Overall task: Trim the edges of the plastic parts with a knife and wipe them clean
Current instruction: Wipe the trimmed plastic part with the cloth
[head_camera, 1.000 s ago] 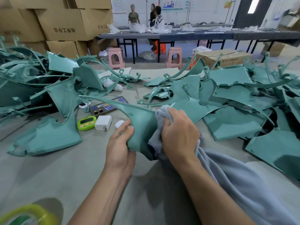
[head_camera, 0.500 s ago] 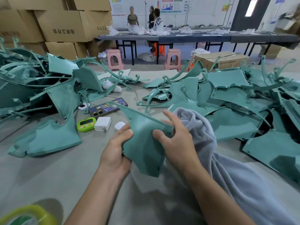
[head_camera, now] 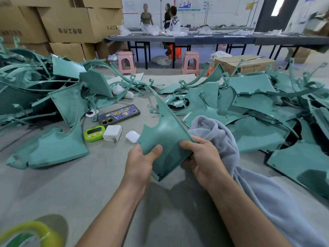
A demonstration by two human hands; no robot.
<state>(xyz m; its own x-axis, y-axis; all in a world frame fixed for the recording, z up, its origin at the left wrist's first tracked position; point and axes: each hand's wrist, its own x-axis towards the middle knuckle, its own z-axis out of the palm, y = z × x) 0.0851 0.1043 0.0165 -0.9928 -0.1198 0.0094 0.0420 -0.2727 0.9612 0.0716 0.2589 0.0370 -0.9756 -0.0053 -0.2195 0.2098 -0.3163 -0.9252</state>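
Note:
I hold one teal plastic part [head_camera: 164,132] upright above the table, its long thin tip pointing away from me. My left hand [head_camera: 140,163] grips its lower left edge, thumb on the front face. On the lower right edge, my right hand [head_camera: 203,157] grips the part, thumb on top. A grey cloth [head_camera: 219,138] is bunched just behind and to the right of my right hand and trails down toward me along my forearm. No knife is in view.
Piles of teal parts lie at left [head_camera: 53,148] and right [head_camera: 258,113]. Between them sit a phone [head_camera: 118,114], a green timer [head_camera: 94,133], a white charger [head_camera: 112,133] and an earbud case [head_camera: 132,136]. A yellow tape roll [head_camera: 30,234] is near left. People stand at a far table.
The cloth was wrapped over the part under my right hand; now it lies behind. Both hands have turned the part so its broad face is toward me and the tip points away.

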